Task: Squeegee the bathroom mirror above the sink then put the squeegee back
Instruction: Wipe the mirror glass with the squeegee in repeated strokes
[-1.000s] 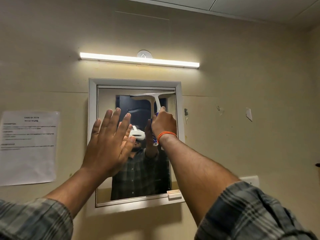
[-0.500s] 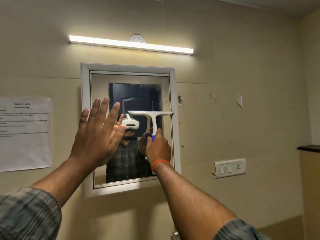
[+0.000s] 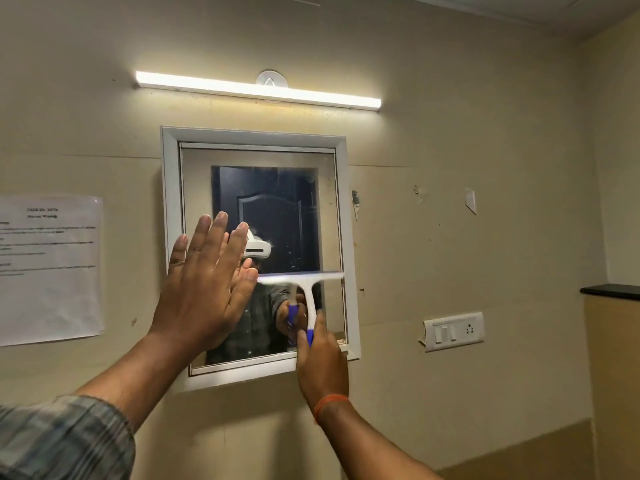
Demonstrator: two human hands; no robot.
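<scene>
A white-framed mirror (image 3: pixel 325 188) hangs on the beige wall. My right hand (image 3: pixel 322 362) grips the blue handle of a white squeegee (image 3: pixel 304 285), whose blade lies level across the lower right part of the glass. My left hand (image 3: pixel 201 289) is flat with straight fingers on the mirror's left side, over the frame edge. The sink is out of view.
A lit tube light (image 3: pixel 256 90) runs above the mirror. A printed sheet (image 3: pixel 48 268) is stuck to the wall at left. A switch and socket plate (image 3: pixel 453 330) sits right of the mirror, with a dark ledge (image 3: pixel 611 291) at the far right.
The squeegee has slid down the glass from near the top to the lower part, with my right hand below it. My left hand has stayed flat on the mirror's left side.
</scene>
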